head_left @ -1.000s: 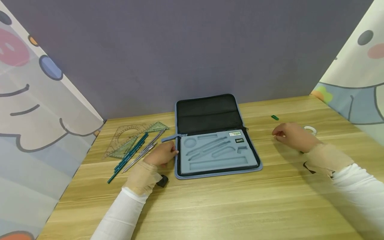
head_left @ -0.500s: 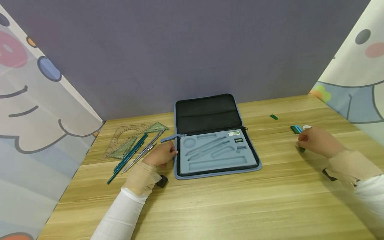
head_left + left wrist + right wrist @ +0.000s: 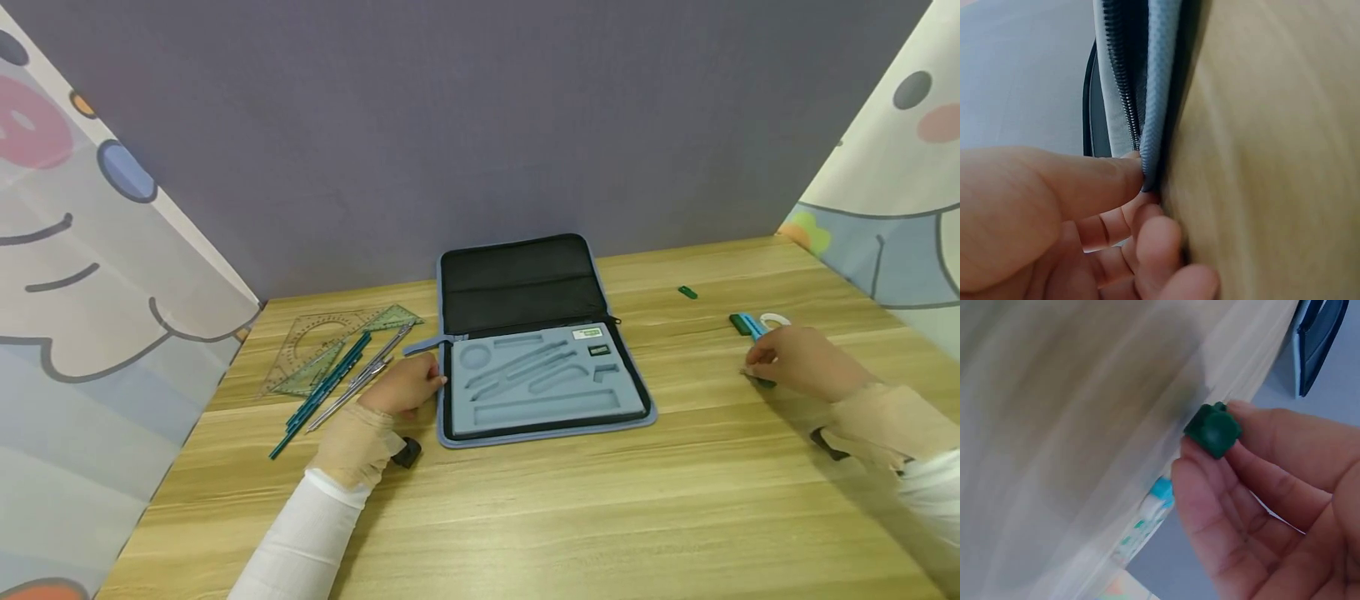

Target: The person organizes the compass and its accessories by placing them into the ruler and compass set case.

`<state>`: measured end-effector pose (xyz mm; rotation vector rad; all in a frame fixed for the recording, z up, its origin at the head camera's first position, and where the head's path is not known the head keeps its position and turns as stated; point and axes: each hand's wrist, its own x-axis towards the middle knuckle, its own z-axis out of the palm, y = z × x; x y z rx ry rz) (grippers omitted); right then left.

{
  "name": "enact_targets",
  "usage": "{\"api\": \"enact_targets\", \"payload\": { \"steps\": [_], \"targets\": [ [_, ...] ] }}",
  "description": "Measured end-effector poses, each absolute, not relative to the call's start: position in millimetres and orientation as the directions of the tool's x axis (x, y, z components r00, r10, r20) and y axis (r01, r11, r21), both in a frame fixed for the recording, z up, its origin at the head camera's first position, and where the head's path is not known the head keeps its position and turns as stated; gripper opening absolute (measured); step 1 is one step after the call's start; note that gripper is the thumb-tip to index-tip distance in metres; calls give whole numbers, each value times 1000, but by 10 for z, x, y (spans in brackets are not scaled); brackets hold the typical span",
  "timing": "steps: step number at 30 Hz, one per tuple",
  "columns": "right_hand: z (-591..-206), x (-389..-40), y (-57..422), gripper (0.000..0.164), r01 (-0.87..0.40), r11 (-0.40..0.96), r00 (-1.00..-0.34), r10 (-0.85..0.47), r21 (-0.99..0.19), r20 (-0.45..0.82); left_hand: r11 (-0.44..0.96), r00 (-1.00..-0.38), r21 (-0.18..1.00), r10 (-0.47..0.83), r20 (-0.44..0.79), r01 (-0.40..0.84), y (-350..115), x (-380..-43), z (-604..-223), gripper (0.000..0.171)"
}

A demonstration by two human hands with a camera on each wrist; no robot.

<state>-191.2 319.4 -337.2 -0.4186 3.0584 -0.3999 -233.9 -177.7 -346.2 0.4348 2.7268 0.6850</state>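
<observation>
An open blue zip case [image 3: 457,421] lies mid-table, its blue-grey foam tray cut with shaped recesses. A white eraser [image 3: 587,333] and a small dark green sharpener [image 3: 599,350] sit in its upper right recesses. My left hand [image 3: 405,385] pinches the case's blue fabric edge [image 3: 1159,81] between thumb and fingers, beside the zip teeth. At the right, my right hand [image 3: 806,362] pinches a small dark green plastic piece [image 3: 1215,430] with a little knob on it. Fingers hide part of this piece in the head view.
Left of the case lie clear set squares [image 3: 288,354], dark teal pencils [image 3: 322,392] and a metal compass [image 3: 360,379]. Right of it are a small green piece [image 3: 687,292], a green-and-blue block [image 3: 742,324] and a white ring [image 3: 775,319]. A grey panel [image 3: 510,125] stands behind.
My right hand has moved right across the table to the dark green piece, uncovering the green-and-blue block. My left hand has stayed at the case's edge.
</observation>
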Motion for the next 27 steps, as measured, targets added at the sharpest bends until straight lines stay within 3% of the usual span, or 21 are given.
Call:
{"api": "enact_targets", "payload": {
  "steps": [8, 13, 19, 27],
  "targets": [
    [-3381, -1964, 2928, 10, -415, 887, -904, -377, -204, 201, 841, -912, 498, 353, -211, 211, -1773, -2338, -3463, 17],
    [-3357, -1990, 2693, 4, -403, 877, -913, -367, -260, 178, 838, -911, 498, 361, -200, 223, -1774, -2335, -3456, 17],
    [-3316, -2039, 2418, 10, -412, 852, -911, -385, -323, 147, 840, -911, 497, 358, -205, 219, -1773, -2337, -3458, 17],
    [-3305, -2091, 2125, 11, -510, 808, -860, -474, -294, 189, 840, -914, 500, 352, -201, 214, -1771, -2343, -3459, 17]
  ]
}}
